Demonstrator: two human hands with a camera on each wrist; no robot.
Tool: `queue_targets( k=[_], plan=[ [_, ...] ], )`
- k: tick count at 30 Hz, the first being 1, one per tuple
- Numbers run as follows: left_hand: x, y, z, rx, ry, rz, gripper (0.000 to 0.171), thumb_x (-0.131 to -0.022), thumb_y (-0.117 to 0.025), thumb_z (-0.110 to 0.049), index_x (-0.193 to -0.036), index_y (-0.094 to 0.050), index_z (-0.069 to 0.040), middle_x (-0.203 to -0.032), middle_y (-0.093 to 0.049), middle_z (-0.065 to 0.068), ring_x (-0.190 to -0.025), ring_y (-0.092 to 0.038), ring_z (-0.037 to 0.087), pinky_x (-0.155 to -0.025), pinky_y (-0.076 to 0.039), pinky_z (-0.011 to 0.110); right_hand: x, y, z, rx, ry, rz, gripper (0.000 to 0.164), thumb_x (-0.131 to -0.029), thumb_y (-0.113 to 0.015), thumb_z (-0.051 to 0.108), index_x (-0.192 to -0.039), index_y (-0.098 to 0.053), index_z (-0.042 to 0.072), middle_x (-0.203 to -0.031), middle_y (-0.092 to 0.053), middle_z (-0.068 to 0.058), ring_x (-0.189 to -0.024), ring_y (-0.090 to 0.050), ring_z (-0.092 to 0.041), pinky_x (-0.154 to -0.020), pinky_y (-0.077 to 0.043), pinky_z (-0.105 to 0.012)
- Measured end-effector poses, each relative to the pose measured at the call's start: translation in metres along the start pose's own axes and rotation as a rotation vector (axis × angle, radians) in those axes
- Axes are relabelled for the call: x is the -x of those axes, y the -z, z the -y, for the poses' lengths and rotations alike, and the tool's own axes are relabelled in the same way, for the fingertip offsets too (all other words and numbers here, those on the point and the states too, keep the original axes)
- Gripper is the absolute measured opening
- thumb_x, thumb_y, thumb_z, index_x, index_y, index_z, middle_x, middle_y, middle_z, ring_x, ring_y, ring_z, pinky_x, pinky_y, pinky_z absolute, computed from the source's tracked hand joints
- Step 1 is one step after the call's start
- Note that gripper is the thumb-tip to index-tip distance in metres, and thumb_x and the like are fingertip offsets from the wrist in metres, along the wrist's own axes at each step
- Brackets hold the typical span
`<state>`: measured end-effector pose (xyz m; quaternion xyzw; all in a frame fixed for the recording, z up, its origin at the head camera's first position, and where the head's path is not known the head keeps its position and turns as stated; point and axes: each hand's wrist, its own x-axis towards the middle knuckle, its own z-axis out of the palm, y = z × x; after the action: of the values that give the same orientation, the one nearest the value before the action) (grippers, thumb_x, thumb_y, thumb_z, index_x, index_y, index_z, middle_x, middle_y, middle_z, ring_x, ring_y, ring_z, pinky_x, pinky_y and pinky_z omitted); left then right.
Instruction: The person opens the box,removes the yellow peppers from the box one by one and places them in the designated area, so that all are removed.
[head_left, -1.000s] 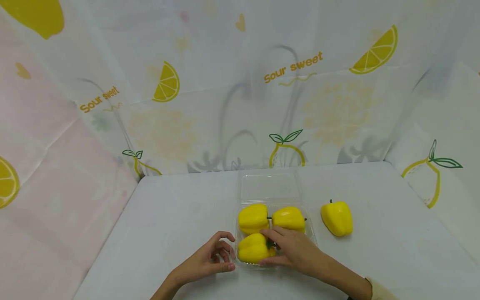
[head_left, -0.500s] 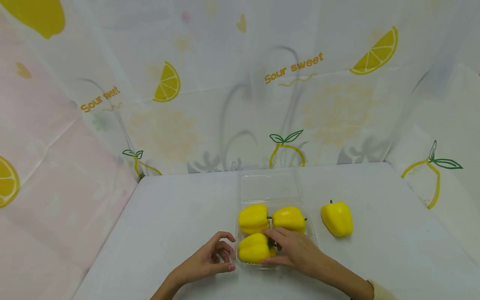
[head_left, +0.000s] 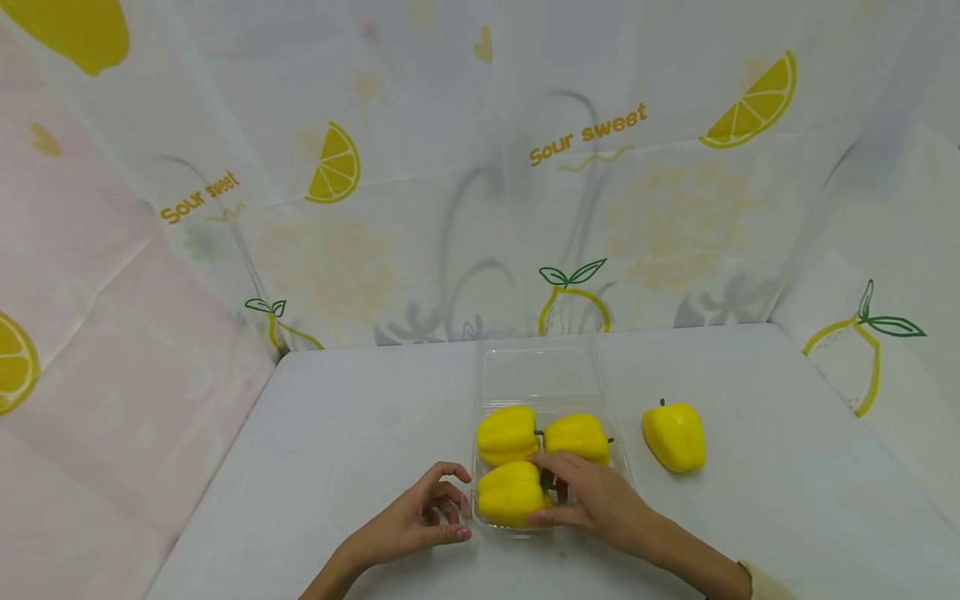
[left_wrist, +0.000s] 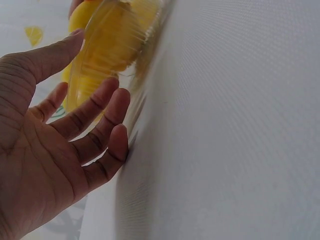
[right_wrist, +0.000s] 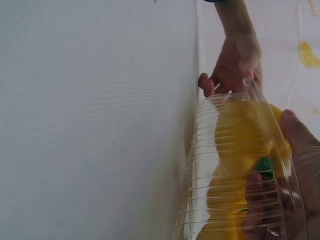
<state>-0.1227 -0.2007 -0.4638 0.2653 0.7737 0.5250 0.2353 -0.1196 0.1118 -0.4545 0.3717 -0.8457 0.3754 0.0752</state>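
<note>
A clear plastic clamshell container [head_left: 540,377] lies with its lid folded back, away from me. Inside it are three yellow bell peppers: one at back left [head_left: 504,435], one at back right [head_left: 576,440] and one in the front left [head_left: 510,497]. My right hand [head_left: 600,505] holds the front pepper at its stem end, thumb on the near side and fingers on the far side. Beside the container's left wall, my left hand [head_left: 417,518] steadies it with loosely bent fingers; in the left wrist view its thumb [left_wrist: 62,52] reaches the clear rim.
Another yellow bell pepper [head_left: 675,437] sits on the white tabletop [head_left: 360,417], right of the container. Fabric walls [head_left: 450,233] with lemon prints stand behind the table and along both sides.
The front pepper has shifted up slightly and turned in the right hand, whose fingers have moved a little with it. The left hand and the other peppers stay put.
</note>
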Motion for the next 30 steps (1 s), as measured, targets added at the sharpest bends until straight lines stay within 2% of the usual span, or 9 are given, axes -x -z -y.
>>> queue_targets(
  k=[4,11,16,19,23,30],
  plan=[
    [0.0,0.0,0.0,0.005,0.004,0.002,0.05,-0.094,-0.07,-0.018,-0.132,-0.038,-0.017,-0.102,-0.065,0.01,-0.084,-0.061,0.016,-0.069,-0.051,0.026,0.0,0.002,-0.001,-0.064,-0.018,0.006,0.055,-0.086,-0.073,0.043,-0.129,-0.057,0.014,-0.095,-0.055,0.015,-0.076,-0.053,-0.001,-0.062,-0.05,-0.022],
    [0.0,0.0,-0.002,0.016,0.017,0.011,0.051,-0.094,-0.07,-0.018,-0.133,-0.038,-0.018,-0.101,-0.065,0.01,-0.083,-0.062,0.016,-0.07,-0.051,0.026,-0.003,0.009,0.0,-0.243,-0.115,0.025,0.052,-0.087,-0.074,0.035,-0.13,-0.057,0.01,-0.099,-0.056,0.009,-0.077,-0.056,-0.006,-0.066,-0.051,-0.023],
    [0.0,0.001,-0.001,0.02,0.011,0.01,0.051,-0.093,-0.07,-0.018,-0.133,-0.038,-0.017,-0.101,-0.065,0.009,-0.084,-0.062,0.017,-0.069,-0.051,0.026,-0.005,0.014,0.002,-0.218,-0.113,0.054,0.052,-0.086,-0.074,0.04,-0.129,-0.058,0.015,-0.098,-0.056,0.012,-0.075,-0.056,-0.006,-0.065,-0.051,-0.023],
    [0.0,0.0,-0.001,0.025,0.013,0.013,0.05,-0.094,-0.07,-0.018,-0.133,-0.038,-0.017,-0.101,-0.065,0.009,-0.084,-0.062,0.017,-0.071,-0.052,0.026,-0.004,0.019,0.002,-0.251,-0.13,0.073,0.052,-0.086,-0.075,0.039,-0.129,-0.058,0.017,-0.098,-0.057,0.011,-0.075,-0.056,-0.006,-0.066,-0.052,-0.023],
    [0.001,0.0,-0.001,0.026,0.015,0.012,0.051,-0.094,-0.069,-0.018,-0.134,-0.038,-0.015,-0.101,-0.065,0.009,-0.085,-0.062,0.017,-0.072,-0.052,0.027,0.0,0.028,0.0,-0.282,-0.129,0.059,0.051,-0.085,-0.078,0.035,-0.127,-0.058,0.015,-0.097,-0.058,0.009,-0.076,-0.057,-0.008,-0.066,-0.052,-0.026],
    [0.001,0.0,-0.002,0.008,-0.008,0.008,0.052,-0.094,-0.07,-0.017,-0.134,-0.038,-0.014,-0.101,-0.065,0.01,-0.085,-0.062,0.018,-0.071,-0.052,0.028,0.004,0.042,-0.003,-0.209,-0.116,0.038,0.052,-0.084,-0.078,0.037,-0.127,-0.06,0.016,-0.092,-0.058,0.01,-0.075,-0.056,-0.007,-0.064,-0.053,-0.028]
  ],
)
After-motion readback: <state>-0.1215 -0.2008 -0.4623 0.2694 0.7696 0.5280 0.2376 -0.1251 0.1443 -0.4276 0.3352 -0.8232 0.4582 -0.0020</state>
